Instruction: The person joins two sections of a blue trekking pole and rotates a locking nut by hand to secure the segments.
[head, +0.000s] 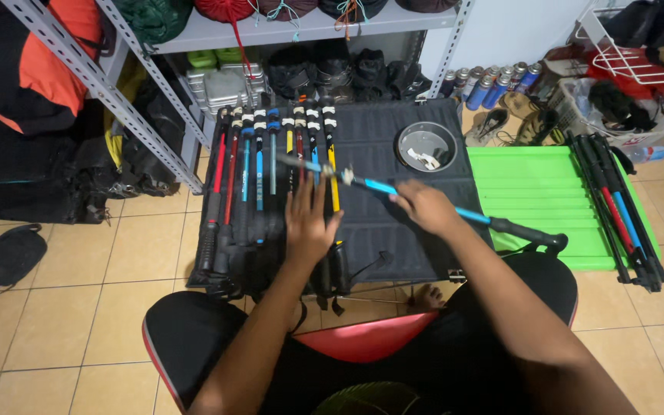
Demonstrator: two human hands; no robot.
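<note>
My right hand (424, 207) grips the shaft of a blue trekking pole (378, 187) that lies slanted across a black folding table (393, 230), its black handle (528, 232) pointing right. My left hand (309, 223) rests flat with spread fingers on the row of poles (270, 177) lined up on the table's left half: red, blue and yellow ones with black grips toward me. The blue pole's tip (290, 160) reaches over that row.
A round metal bowl (426, 146) with small parts sits at the table's far right. A green plastic table (539, 192) stands to the right, with more folded poles (616, 207) beside it. Metal shelving (140, 123), bags, gas canisters (493, 84) and shoes crowd the back.
</note>
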